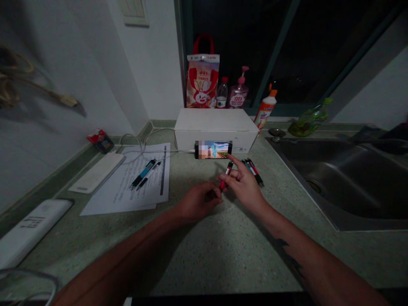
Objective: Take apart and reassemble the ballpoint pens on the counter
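My left hand (199, 202) and my right hand (242, 187) meet over a speckled green countertop (229, 255). A red and black pen (226, 175) stands tilted between them. Its lower end sits in my curled left fingers, and my right thumb and fingers press its barrel. My right index finger reaches up close to a phone (213, 149), which lies on its side against a white box (216, 129), playing a picture. Just right of that hand lies a small bundle of pens (252, 171). A blue and black pen (143, 173) rests on printed papers (127, 182).
A steel sink (334, 182) is set into the counter on the right. A white pad (97, 172) and a white device (32, 231) lie at the left. A cable runs to the phone. Behind the box stand a red-handled bag (202, 74) and several bottles.
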Tool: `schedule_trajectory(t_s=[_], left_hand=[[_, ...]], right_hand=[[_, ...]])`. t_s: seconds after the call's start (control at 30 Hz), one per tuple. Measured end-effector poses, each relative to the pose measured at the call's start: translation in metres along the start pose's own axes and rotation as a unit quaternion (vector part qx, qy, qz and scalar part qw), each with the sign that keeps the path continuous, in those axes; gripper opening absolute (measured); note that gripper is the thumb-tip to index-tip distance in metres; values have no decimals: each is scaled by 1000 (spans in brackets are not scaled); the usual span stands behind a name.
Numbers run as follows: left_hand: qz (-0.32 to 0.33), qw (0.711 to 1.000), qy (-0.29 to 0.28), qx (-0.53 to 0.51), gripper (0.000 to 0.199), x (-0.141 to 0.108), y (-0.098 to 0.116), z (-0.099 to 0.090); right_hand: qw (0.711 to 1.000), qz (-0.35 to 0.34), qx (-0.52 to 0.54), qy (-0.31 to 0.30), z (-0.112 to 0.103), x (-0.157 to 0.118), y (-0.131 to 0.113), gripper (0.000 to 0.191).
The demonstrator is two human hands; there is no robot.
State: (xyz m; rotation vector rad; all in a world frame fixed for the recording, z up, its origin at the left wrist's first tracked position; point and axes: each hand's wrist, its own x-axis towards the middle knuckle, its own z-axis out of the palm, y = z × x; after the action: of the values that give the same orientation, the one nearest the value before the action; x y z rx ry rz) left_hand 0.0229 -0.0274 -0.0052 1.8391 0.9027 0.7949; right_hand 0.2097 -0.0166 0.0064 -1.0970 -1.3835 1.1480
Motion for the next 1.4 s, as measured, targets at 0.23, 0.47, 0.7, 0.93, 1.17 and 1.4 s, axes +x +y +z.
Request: schedule_trajectory(t_s=[0.23,0.47,0.7,0.93,1.17,1.4], left_hand=[[20,999,27,37,16,1,0,-5],[5,990,115,86,16,5,2,-20],[-7,976,179,127,20,11,-8,-32],[-39,934,255,246,26,14,-7,-52],[-257,800,186,509,32,-8,-3,-114],[-338,751,177,539,38,-31,-5,-123]], right_hand=[[986,-45,-149,52,-18,9,4,56],[790,73,-578,194,-91,25,-10,46],[756,165,-623,115,-96,27,5,41],[760,125,-625,130,-90,25,-5,39],[785,13,-605,135,-62,15,-13,43],[808,-79,-572,121,-50,13,-6,37]])
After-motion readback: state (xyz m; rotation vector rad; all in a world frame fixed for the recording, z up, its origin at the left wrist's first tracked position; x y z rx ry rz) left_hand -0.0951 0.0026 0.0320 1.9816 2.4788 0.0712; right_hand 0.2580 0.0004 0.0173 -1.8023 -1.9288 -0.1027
